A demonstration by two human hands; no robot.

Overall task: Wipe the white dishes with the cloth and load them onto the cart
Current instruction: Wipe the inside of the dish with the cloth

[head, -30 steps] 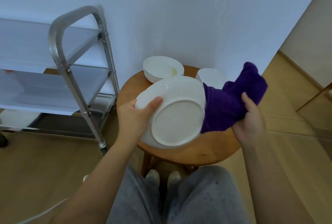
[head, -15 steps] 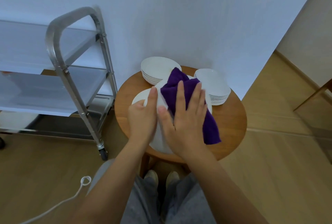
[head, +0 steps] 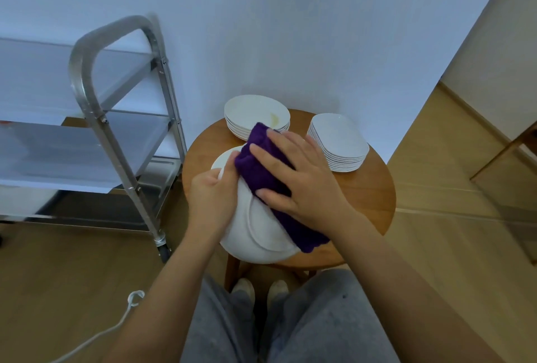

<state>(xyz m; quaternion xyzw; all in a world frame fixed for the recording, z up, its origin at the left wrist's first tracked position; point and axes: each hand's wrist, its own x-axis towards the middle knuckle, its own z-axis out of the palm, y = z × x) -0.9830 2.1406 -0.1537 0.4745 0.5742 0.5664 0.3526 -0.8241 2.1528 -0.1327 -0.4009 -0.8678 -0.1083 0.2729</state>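
Left hand (head: pixel 211 194) gripping upturned plate (head: pixel 258 234) rim; right hand (head: pixel 302 185) flat on purple cloth (head: pixel 261 170) (fingers spread). Best: firm strokes, steady grip.

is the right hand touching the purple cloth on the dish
Touching. The head view shows the right hand spread flat on the purple cloth, pressing it against the underside of the white dish, which the left hand grips.

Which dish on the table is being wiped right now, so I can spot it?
Find the round wooden table against the wall. Two stacks of white dishes sit at its back; the dish being wiped is nearer, upside down, gripped by the left hand. Only it has the purple cloth pressed on it by the right hand.
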